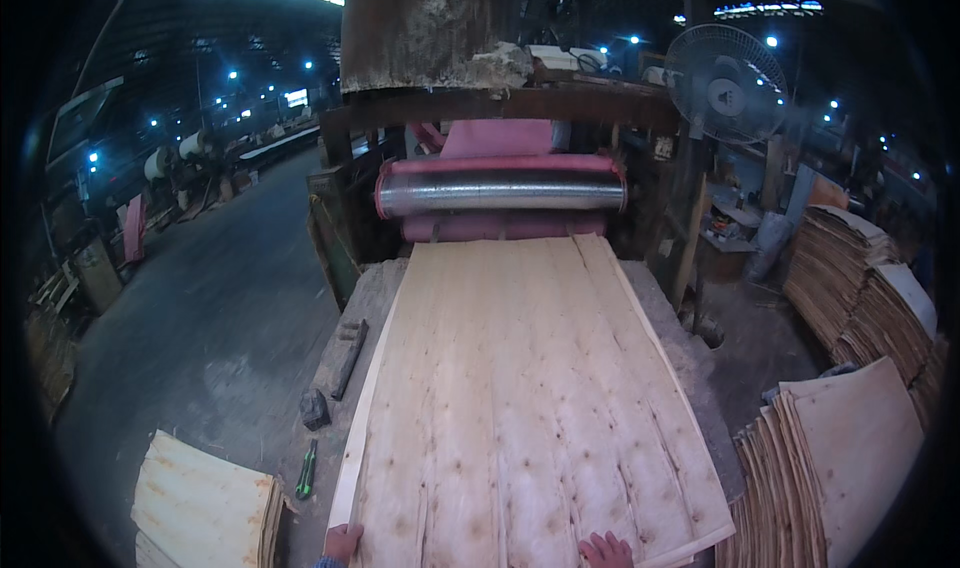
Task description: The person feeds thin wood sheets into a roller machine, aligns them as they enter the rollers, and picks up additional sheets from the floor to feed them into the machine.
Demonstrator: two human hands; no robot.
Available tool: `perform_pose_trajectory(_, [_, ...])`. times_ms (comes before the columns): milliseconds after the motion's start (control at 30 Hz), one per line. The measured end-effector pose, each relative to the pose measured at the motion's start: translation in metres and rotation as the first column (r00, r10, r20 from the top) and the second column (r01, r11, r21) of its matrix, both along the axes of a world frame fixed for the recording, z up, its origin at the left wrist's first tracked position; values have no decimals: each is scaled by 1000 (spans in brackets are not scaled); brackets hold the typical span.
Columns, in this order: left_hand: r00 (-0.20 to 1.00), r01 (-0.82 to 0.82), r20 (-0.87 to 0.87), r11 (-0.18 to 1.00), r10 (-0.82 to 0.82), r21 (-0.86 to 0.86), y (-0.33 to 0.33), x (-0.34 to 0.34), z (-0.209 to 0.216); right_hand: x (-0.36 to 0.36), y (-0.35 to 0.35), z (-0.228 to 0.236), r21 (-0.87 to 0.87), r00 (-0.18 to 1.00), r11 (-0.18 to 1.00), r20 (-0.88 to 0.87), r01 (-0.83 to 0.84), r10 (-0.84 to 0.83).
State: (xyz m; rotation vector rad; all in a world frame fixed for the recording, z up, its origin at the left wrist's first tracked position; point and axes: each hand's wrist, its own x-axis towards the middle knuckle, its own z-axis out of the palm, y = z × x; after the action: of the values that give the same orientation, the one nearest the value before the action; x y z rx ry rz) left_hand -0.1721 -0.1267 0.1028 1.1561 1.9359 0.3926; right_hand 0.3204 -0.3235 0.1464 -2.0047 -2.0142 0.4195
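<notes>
The left hand (343,543) curled at the near-left corner of a wood sheet (530,388), any pinch impossible to tell; the right hand (606,550) lay spread at its near edge. The sheet stretched along the table (374,293) toward a metal roller (505,194).

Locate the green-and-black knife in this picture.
In the head view, the green-and-black knife lies at lower left on the grey ledge, left of the veneer sheet, between a dark block and the left hand.
</notes>
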Motion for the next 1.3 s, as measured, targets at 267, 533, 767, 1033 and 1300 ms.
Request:
perform_pose_trajectory(267, [996,45,-79,993,-37,109,-8,-18,-40,-3,-5,-14,28,999,999,34,-19,18])
perform_pose_trajectory(533, [999,-12,39,996,9,87,-23,7,21,-9,-9,-2,0,1000,1000,-8,0,0])
perform_pose_trajectory(767, [996,13,87,993,-23,116,-13,-16,-24,-9,-8,-9,18,1000,1000,15,0,0])
perform_pose_trajectory(1033, [1000,20,-13,960,-17,279,-13,-24,-56,-9,-9,-2,24,1000,1000,16,-10,9])
perform_pose_trajectory(1300, [996,13,-87,956,13,294,-10,-27,-68,-8,-6,-9,72,1000,997,16,-20,19])
